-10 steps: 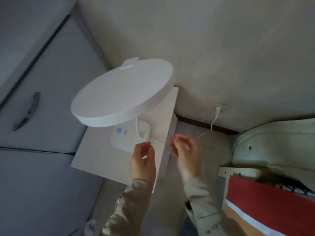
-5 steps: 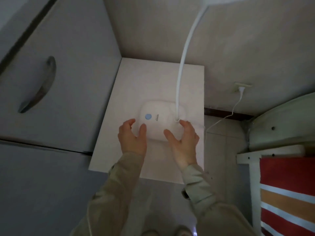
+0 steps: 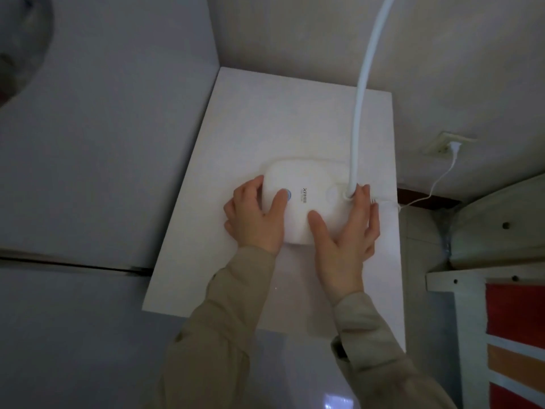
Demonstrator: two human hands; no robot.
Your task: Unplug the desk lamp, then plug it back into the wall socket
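Note:
The white lamp base [image 3: 306, 187] sits on a white cabinet top [image 3: 265, 119]. Its white neck [image 3: 362, 93] rises out of the top of the frame, so the lamp head is hidden. My left hand [image 3: 253, 219] grips the base's left side, thumb on the blue button [image 3: 288, 195]. My right hand [image 3: 345, 234] holds the base's right side by the neck. A thin white cord [image 3: 436, 184] runs from the base to a white plug [image 3: 544, 147] seated in the wall socket [image 3: 442, 144].
A grey cupboard door [image 3: 103, 128] stands directly left of the cabinet top. A cream wall lies behind. At the right are a pale rounded object [image 3: 501, 225] and a white frame with red and orange panels [image 3: 516, 335]. Floor shows below.
The view has tilted down and closed in, putting the lamp head out of frame. Both hands went from hovering near the cord to gripping the base's two sides.

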